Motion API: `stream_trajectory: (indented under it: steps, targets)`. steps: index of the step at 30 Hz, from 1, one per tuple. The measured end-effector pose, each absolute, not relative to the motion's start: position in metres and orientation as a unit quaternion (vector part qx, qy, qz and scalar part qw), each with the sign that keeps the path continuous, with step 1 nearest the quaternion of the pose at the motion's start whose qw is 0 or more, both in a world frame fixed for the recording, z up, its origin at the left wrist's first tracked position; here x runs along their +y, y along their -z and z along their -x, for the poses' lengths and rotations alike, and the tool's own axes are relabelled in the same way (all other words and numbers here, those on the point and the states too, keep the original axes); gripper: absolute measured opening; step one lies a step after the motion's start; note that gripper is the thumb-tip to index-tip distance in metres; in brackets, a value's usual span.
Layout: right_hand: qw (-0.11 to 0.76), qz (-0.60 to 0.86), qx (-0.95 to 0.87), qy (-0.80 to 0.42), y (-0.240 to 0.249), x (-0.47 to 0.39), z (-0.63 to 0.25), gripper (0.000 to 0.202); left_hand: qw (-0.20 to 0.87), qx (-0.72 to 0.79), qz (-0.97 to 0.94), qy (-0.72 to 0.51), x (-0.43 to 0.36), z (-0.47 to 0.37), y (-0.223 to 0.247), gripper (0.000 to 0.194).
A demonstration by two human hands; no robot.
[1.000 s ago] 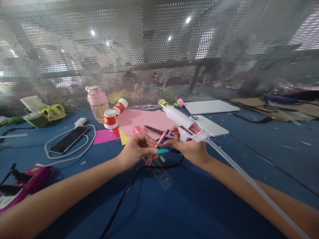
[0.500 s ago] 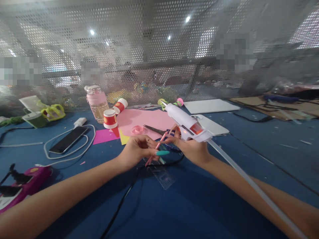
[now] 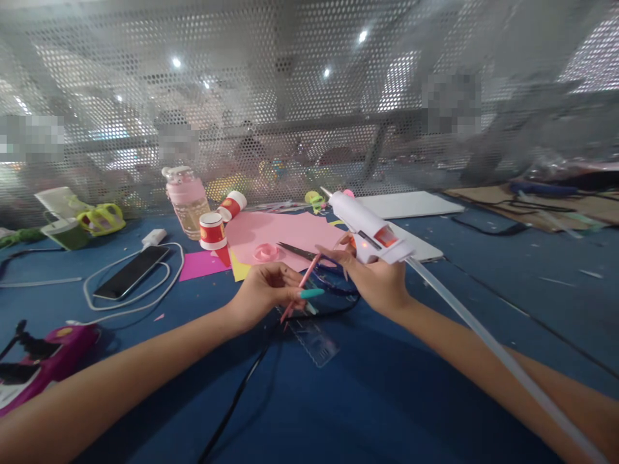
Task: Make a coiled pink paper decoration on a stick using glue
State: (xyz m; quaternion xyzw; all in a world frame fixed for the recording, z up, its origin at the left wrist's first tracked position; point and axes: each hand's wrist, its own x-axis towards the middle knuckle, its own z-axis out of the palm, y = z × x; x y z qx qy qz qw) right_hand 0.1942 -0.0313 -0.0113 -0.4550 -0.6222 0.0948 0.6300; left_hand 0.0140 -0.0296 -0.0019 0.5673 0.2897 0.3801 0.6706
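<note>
My left hand (image 3: 264, 293) pinches a narrow pink paper strip (image 3: 308, 273) that slants up toward the right. A long teal tip, apparently the thumbnail, extends over the strip's lower part. In my right hand (image 3: 380, 283) is a white glue gun (image 3: 365, 222), its nozzle pointing up and left and a long clear glue stick (image 3: 483, 335) sticking out of the back. Fingertips of this hand also meet the strip's upper end. Behind the hands lie dark-handled scissors (image 3: 296, 250). A clear plastic ruler (image 3: 316, 341) lies beneath them, with a black cord crossing nearby.
Pink paper (image 3: 271, 225), a coiled pink strip (image 3: 266, 252) and red paper cups (image 3: 213, 231) lie ahead. To the left are a bottle (image 3: 186, 200), a phone (image 3: 131, 272) with its cable and a magenta power strip (image 3: 48, 361). White boards (image 3: 411, 205) and a perforated metal screen (image 3: 290, 96) stand behind.
The glue gun has shifted slightly right and tilted, its nozzle moving right and up a little. My right fingers now touch the strip's top end; my left hand stays nearly in place.
</note>
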Motion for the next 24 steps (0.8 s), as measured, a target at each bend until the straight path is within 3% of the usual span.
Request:
stream_trajectory:
  steps: [8, 13, 24]
  targets:
    - [0.619, 0.431, -0.649, -0.096, 0.0115, -0.0338, -0.1909, 0.04, 0.673, 0.301, -0.547, -0.397, -0.0265, -0.0147, 0.0029, 0.03]
    - [0.609, 0.418, -0.655, -0.16, 0.0087, -0.0368, -0.186, 0.047, 0.674, 0.298, -0.549, -0.394, -0.0314, -0.0165, 0.0011, 0.031]
    - [0.615, 0.448, -0.643, -0.095, 0.0126, -0.0328, -0.1901, 0.034, 0.678, 0.3, -0.551, -0.384, -0.034, -0.0165, -0.0002, 0.03]
